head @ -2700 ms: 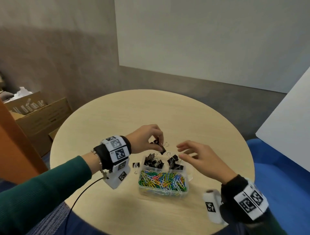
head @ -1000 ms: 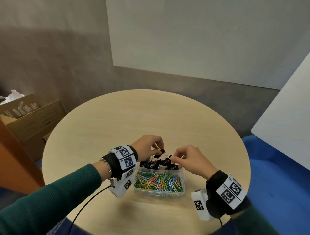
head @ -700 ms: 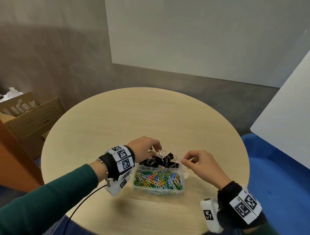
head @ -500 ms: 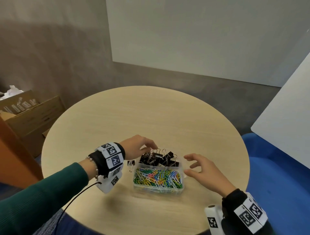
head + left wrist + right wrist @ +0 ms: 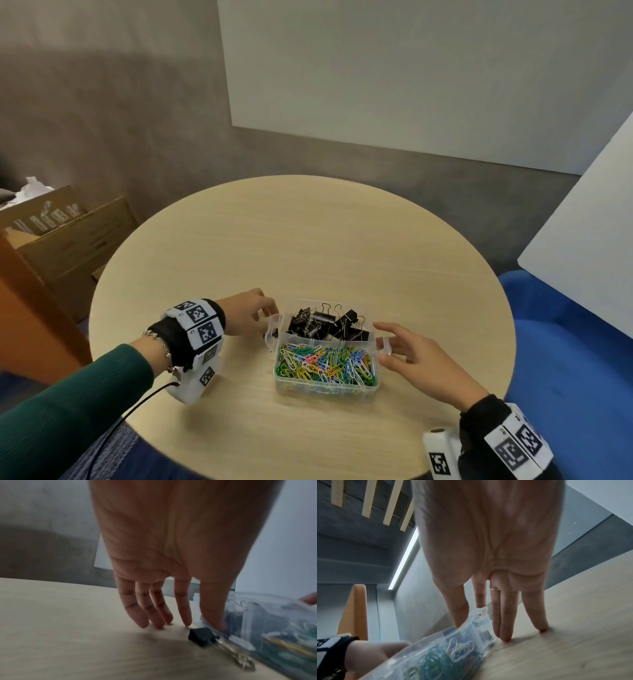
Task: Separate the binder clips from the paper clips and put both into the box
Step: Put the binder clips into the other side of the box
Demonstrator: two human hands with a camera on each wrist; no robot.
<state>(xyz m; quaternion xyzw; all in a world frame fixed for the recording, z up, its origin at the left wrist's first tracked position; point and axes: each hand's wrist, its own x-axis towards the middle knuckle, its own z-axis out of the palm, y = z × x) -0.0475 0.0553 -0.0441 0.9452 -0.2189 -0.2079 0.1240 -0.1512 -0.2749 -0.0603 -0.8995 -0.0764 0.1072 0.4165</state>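
A clear plastic box (image 5: pixel 373 385) stands on the round table (image 5: pixel 308 240). Black binder clips (image 5: pixel 325 323) fill its far compartment and coloured paper clips (image 5: pixel 325 365) its near one. One more black binder clip (image 5: pixel 202 637) lies on the table against the box's left side. My left hand (image 5: pixel 265 313) is just left of the box, fingers straight, tips on the table, thumb against the box wall (image 5: pixel 274 622). My right hand (image 5: pixel 378 342) is at the right side by the latch (image 5: pixel 385 346), fingers straight, tips on the table, thumb at the rim (image 5: pixel 471 616). Neither hand holds anything.
Cardboard boxes (image 5: pixel 68 236) and an orange panel (image 5: pixel 30 315) stand on the floor to the left. A blue seat (image 5: pixel 575 342) and a white board (image 5: pixel 589 222) are on the right. The table's edge runs close in front of me.
Both hands have left the binder clip compartment, where they pinched clips, and moved apart to the box's two sides. Their fingers have straightened and come down to the table.
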